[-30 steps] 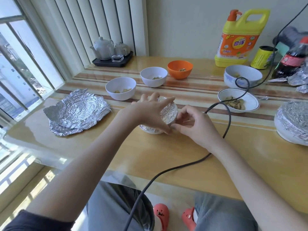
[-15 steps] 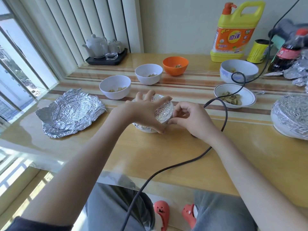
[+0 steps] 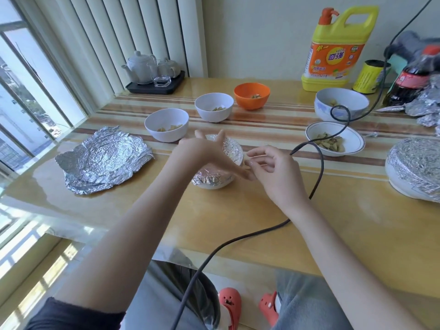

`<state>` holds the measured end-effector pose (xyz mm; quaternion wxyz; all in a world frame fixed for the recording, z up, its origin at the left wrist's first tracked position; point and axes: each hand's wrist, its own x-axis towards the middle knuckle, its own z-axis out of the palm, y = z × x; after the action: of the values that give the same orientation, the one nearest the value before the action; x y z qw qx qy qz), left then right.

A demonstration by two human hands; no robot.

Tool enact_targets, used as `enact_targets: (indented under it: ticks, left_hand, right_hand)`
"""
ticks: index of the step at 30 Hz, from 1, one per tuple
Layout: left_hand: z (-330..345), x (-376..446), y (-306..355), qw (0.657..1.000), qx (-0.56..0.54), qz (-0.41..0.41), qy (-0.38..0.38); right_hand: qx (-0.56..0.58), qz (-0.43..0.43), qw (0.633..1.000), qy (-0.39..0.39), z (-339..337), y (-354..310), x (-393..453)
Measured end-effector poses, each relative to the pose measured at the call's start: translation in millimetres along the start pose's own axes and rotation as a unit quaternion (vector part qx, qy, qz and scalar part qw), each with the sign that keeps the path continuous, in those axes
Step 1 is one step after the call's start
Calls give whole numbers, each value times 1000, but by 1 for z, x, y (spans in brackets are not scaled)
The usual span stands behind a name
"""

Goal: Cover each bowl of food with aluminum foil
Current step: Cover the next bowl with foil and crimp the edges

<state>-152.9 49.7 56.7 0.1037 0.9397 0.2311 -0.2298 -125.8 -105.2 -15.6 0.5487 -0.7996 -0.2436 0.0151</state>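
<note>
A small white bowl wrapped in aluminum foil stands mid-table. My left hand lies over its top with fingers spread and the thumb along the near rim. My right hand hovers just right of the bowl, fingers loosely curled and holding nothing. Several uncovered bowls of food stand behind: two white bowls, an orange bowl, a blue-patterned bowl and a shallow dish. A stack of crinkled foil sheets lies to the left. A larger foil-covered bowl sits at the right edge.
A dark cable loops across the table from the right wall down past my lap. At the back stand a yellow detergent jug, a yellow can, a cola bottle, crumpled foil and a tea set tray.
My right hand has let go of the foil edge and drawn slightly away from the bowl. My left hand's fingers have lifted and spread over the bowl.
</note>
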Motion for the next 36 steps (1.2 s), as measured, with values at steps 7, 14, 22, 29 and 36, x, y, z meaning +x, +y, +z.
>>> enact_targets:
  ticks: [7,14,22,29,36]
  left_hand:
    - [-23,2,-38,981,97,168,5]
    - [-5,12,-39,973,81,214,30]
    - [-3,9,-37,985,113,128,15]
    - [-15,10,-47,977,124,171,3]
    - [0,14,-40,980,85,173,45]
  right_hand:
    - [-38,-6,999,-14,13,-5,-18]
    - [-92,-10,996,-12,25,-7,-22]
    - [-71,12,996,-57,16,-6,-18]
    - [-83,-30,996,-32,25,-5,-23]
    - [-59,-24,996,-59,21,-2,-19]
